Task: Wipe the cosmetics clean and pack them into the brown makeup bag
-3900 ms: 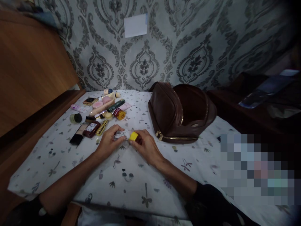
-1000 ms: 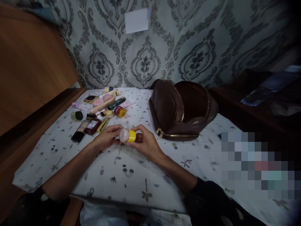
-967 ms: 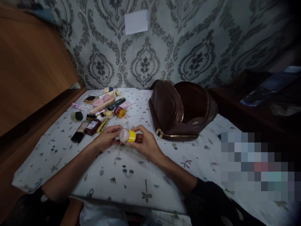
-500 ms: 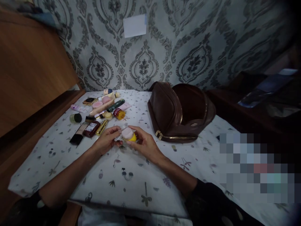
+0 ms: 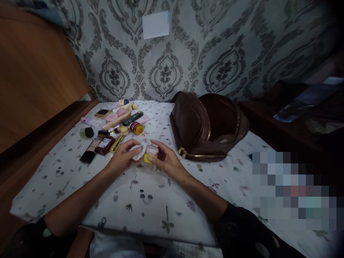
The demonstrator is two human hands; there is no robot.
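Observation:
My right hand [image 5: 170, 161] grips a small jar [image 5: 151, 154] with a yellow lower part and a pale top, thumb on the near side. In my left hand [image 5: 122, 157] is a crumpled white wipe [image 5: 140, 153], pinched between thumb and fingers right beside the jar. Both hands are just above the patterned cloth. Close to my left hand lie a gold tube [image 5: 117, 143], a dark red bottle [image 5: 105, 144] and a black-capped bottle [image 5: 89, 151]. A red jar with a yellow lid [image 5: 137, 128] rests beyond them.
An unzipped brown leather bag [image 5: 188, 125] stands at the back right. More cosmetics, among them a dark green tube [image 5: 133, 118] and a green jar with a dark lid [image 5: 86, 133], lie at the back left. A wooden panel [image 5: 40, 68] rises on the left; the wall is behind.
The white wipe in my left hand has shifted up against the jar's side and shows more. My right hand has turned the jar more upright and moved it slightly right.

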